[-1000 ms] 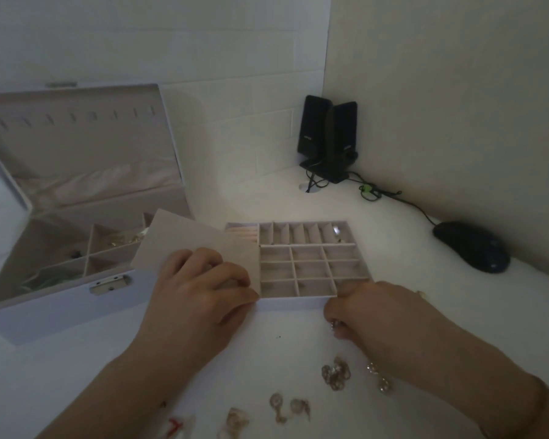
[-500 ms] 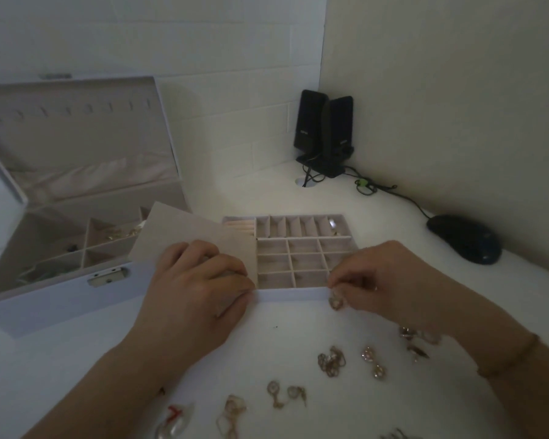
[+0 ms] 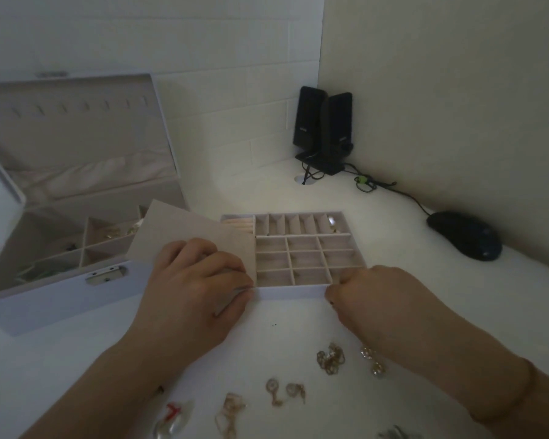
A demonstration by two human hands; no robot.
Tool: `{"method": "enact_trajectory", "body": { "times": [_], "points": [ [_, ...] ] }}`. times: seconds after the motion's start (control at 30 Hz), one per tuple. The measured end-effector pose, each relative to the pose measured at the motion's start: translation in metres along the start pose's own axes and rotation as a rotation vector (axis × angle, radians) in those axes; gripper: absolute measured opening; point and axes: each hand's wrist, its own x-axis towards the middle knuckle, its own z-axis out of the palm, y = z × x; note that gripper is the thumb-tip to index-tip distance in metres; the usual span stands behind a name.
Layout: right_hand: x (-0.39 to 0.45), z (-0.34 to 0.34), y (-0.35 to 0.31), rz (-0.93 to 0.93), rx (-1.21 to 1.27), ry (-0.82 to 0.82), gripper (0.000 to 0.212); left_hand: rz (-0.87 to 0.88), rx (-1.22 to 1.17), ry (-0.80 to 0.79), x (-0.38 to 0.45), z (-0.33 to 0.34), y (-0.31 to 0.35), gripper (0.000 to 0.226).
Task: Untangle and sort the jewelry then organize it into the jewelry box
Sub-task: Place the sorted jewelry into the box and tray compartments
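Both hands sit at the near edge of the divided tray point(image 3: 301, 258): the left hand point(image 3: 191, 289) rests with fingers curled over the flat beige flap point(image 3: 184, 232) that covers the tray's left side, holding it down, while the right hand point(image 3: 371, 296) is bunched at the tray's near right corner, fingertips drawn together as if pinching something small; whether it holds a piece I cannot tell. By my reading, this is the sorting step, with one item about to go into a square cell. That move calls for a steady drop into a single small compartment without catching the thin dividers. Behind to the left stands the open jewelry box point(image 3: 54, 293), a pale hard case with a metal clasp, a soft padded lid lining and velvety sections already holding a few bits. On the white tabletop point(image 3: 76, 359) near the wrists lie loose gold-toned chains and earrings point(image 3: 330, 359), fine, limp and partly knotted, likely to snag one another.
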Motion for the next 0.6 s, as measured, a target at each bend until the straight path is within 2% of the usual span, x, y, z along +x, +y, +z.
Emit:
{"method": "enact_trajectory", "body": {
  "times": [0.1, 0.23, 0.47, 0.6],
  "points": [
    [0.0034, 0.0062, -0.0061, 0.051, -0.017, -0.011, 0.017, 0.001, -0.006, -0.001, 0.0001, -0.0001, -0.0003, 0.016],
    [0.0029, 0.0047, -0.0017, 0.013, 0.034, -0.013, 0.015, -0.005, -0.011, -0.001, 0.0000, -0.0006, 0.0005, 0.019],
    [0.0029, 0.0009, -0.0073, -0.026, -0.056, -0.088, 0.027, -0.003, -0.001, -0.008, 0.0000, -0.0003, 0.0001, 0.020],
    [-0.0009, -0.0022, -0.0050, -0.010, 0.026, -0.043, 0.021, 0.003, -0.013, 0.001, 0.0002, -0.0006, 0.0004, 0.017]
  ]
}}
